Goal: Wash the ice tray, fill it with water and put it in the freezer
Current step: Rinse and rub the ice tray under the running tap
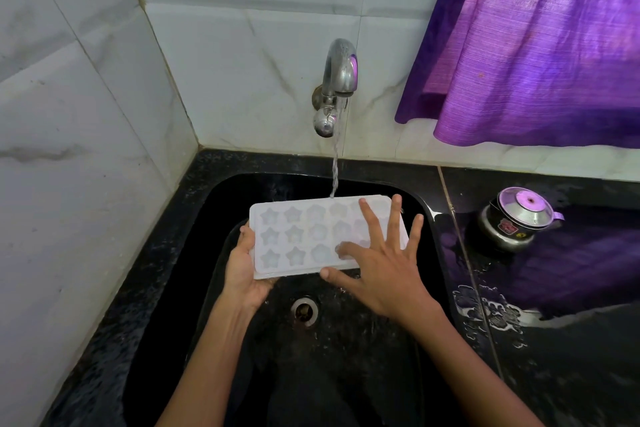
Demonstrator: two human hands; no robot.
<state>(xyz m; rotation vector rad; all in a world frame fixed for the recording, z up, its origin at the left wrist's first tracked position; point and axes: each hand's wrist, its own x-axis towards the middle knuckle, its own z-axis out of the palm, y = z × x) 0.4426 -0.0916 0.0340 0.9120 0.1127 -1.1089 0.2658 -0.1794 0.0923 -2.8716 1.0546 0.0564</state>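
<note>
A translucent white plastic ice tray with star-shaped moulds (304, 236) is held level over the glossy black sink basin (214, 288), with open room between it and the basin walls on every side. The left hand (246, 270) cups its near left corner from beneath, fingers curled under the rim. The right hand (381, 263) lies flat on its right end, fingers (394, 218) spread straight. A thin water stream (335, 170) from the curved chrome wall tap (339, 73) strikes the tray's far edge. A round steel drain (304, 310) sits below. On the wet black speckled table (571, 357) stands a small lidded steel pot (516, 218); a ribbed purple curtain (540, 38) hangs above it.
</note>
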